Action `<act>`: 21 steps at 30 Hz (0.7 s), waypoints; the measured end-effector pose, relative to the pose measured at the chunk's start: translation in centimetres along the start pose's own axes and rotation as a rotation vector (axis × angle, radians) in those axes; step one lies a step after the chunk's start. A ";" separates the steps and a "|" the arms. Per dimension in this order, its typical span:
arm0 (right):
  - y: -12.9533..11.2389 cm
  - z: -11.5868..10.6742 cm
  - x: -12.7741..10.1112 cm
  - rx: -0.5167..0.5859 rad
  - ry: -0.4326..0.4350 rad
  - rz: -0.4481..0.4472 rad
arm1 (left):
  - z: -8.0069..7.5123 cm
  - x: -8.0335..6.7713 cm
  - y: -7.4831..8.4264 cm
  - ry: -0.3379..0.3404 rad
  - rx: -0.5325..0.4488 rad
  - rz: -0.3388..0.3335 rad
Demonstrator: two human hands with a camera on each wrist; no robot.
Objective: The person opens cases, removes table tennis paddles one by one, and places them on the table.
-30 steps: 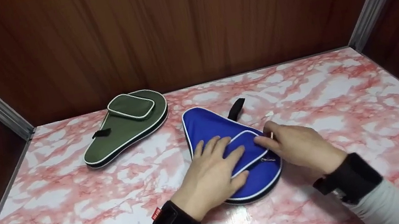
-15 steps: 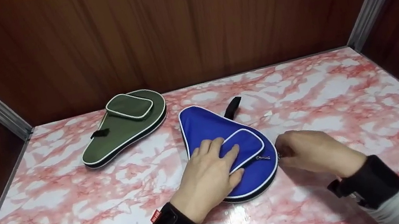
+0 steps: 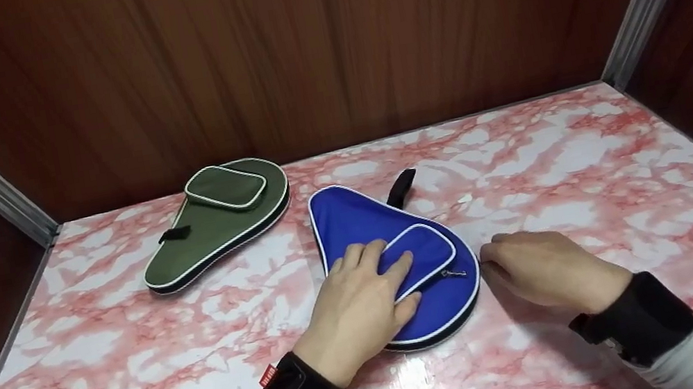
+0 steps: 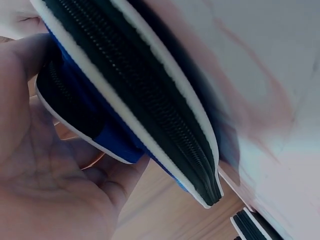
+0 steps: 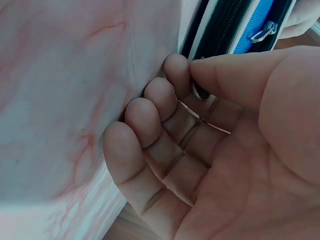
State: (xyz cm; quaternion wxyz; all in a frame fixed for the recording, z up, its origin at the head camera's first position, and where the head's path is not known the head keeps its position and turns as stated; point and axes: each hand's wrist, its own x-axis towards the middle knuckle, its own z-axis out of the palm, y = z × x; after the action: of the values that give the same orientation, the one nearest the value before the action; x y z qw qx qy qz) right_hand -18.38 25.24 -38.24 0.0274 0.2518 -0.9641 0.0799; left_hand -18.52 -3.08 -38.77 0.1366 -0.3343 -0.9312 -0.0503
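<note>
A blue paddle-shaped case [image 3: 350,215] with white piping lies flat on the table, its wide end toward me. My left hand [image 3: 352,313] rests on top of it, fingers spread over the small front pocket [image 3: 422,245]. The pocket's metal zipper pull [image 3: 455,273] hangs loose. At the case's right edge, my right hand [image 3: 549,266] pinches a dark zipper pull [image 5: 201,91] between thumb and curled index finger; most of the pull is hidden. In the left wrist view, the black side zipper [image 4: 125,70] runs along the case's rim with its teeth together.
A green case [image 3: 213,238] of the same shape lies at the back left. The blue case's black strap [image 3: 402,189] sticks out on its far right. Brown wood-grain panels [image 3: 322,50] wall the marbled table [image 3: 602,208] at the back and sides.
My right hand has moved from the pocket's upper right corner toward me, down the case's right edge, and barely moves in the last half second. The left hand stays on the case.
</note>
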 end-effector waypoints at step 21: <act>-1.3 -0.1 -0.6 -0.071 -0.051 -0.085 | 0.1 -0.1 0.0 0.002 0.024 0.012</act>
State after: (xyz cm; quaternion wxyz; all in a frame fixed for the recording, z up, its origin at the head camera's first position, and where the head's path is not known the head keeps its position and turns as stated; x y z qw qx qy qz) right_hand -17.22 24.46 -37.99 0.0149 0.2936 -0.9551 0.0377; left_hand -18.48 -3.06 -38.91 0.1416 -0.3381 -0.9296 -0.0387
